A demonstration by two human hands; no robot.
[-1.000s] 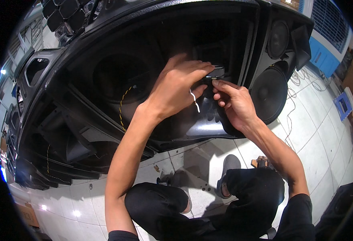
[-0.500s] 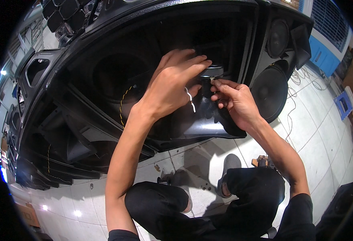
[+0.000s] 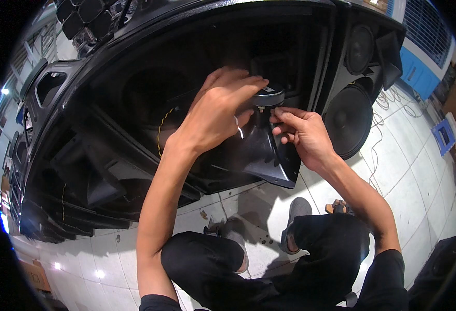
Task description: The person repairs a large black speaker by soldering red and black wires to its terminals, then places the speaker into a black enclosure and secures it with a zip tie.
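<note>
A black speaker horn (image 3: 261, 160) with a round, silver-rimmed driver (image 3: 270, 98) on its neck stands at the opening of a large black speaker cabinet (image 3: 202, 31). My left hand (image 3: 215, 111) grips the driver from the left, fingers over its top edge and thumb below. A short white wire (image 3: 238, 128) hangs by that thumb. Just right of a small metal terminal (image 3: 261, 109) under the driver, my right hand (image 3: 303, 129) has its thumb and forefinger pinched together; whatever is between them is too small to make out.
A yellow-and-black twisted wire (image 3: 162, 129) comes out inside the cabinet. More speaker cabinets with cones (image 3: 348, 122) stand at right and left. Loose cables (image 3: 394, 101), a blue-and-white object (image 3: 443, 136) and a brown block (image 3: 337, 207) lie on the tiled floor (image 3: 399, 171).
The horn and driver have turned, the horn's right corner swinging left and nearer to me. The terminal now sits left of my right fingertips. My left hand has shifted slightly with the driver.
</note>
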